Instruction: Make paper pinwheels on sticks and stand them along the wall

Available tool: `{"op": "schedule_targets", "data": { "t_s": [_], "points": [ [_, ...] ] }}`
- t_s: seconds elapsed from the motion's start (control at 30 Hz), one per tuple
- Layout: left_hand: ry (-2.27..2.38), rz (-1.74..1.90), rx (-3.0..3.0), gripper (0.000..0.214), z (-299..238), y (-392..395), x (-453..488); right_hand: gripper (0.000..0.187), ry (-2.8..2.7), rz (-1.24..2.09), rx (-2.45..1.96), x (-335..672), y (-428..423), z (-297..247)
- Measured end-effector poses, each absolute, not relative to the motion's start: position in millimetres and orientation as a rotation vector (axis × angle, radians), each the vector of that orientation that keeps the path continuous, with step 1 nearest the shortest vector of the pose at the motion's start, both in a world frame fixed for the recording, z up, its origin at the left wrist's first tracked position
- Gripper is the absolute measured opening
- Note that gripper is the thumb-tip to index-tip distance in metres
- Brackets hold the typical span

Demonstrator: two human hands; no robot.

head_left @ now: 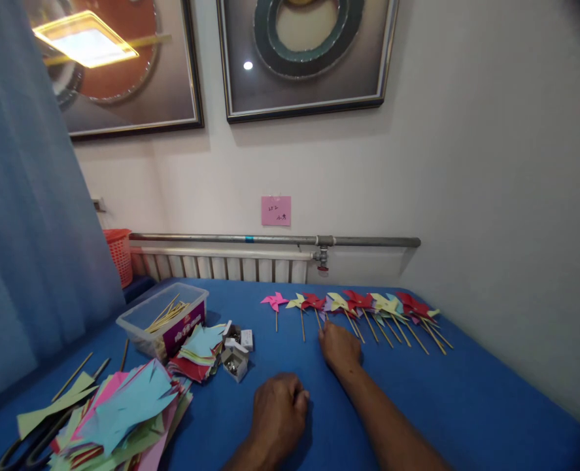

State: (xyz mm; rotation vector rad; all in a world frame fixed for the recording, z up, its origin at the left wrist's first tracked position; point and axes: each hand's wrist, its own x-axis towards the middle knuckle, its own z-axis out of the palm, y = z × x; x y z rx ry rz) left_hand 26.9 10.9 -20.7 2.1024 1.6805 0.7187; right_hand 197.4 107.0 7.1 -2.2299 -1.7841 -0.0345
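Observation:
My right hand [341,348] reaches to the row of paper pinwheels, its fingers closed at the lower end of a stick under a purple pinwheel [327,304]. Beside it stand out a red pinwheel [314,301], a pale yellow one [297,301] and, at the left end, a pink pinwheel [274,301]. More pinwheels overlap to the right, among them a dark red one [414,305]. My left hand [280,409] rests on the blue cloth, curled into a loose fist, with nothing visible in it.
A clear plastic box [196,318] holds wooden sticks. Near it lie small open boxes of metal pins [235,362], a stack of cut paper [204,343], a larger paper pile [127,405] and black-handled scissors [37,445]. A blue curtain [34,196] hangs left; pipes [368,241] run along the wall.

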Motion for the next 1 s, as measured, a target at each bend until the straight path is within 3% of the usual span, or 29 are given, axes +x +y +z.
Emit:
{"op": "schedule_targets", "data": {
  "t_s": [0.37,0.53,0.7,1.0],
  "points": [
    [1.711,0.738,2.161,0.021,-19,13,22,0.033,-1.955,-0.338,-1.68,158,67,8],
    [1.767,0.698,2.207,0.027,-12,12,14,0.044,-1.944,-0.085,-1.524,141,11,5],
    [1.853,0.585,2.229,0.028,-7,8,8,0.039,-1.997,0.154,-1.391,137,-36,-11],
    [1.973,0.573,2.281,0.037,-5,1,7,0.043,-1.716,0.45,-1.357,152,-34,-20]
  ]
}}
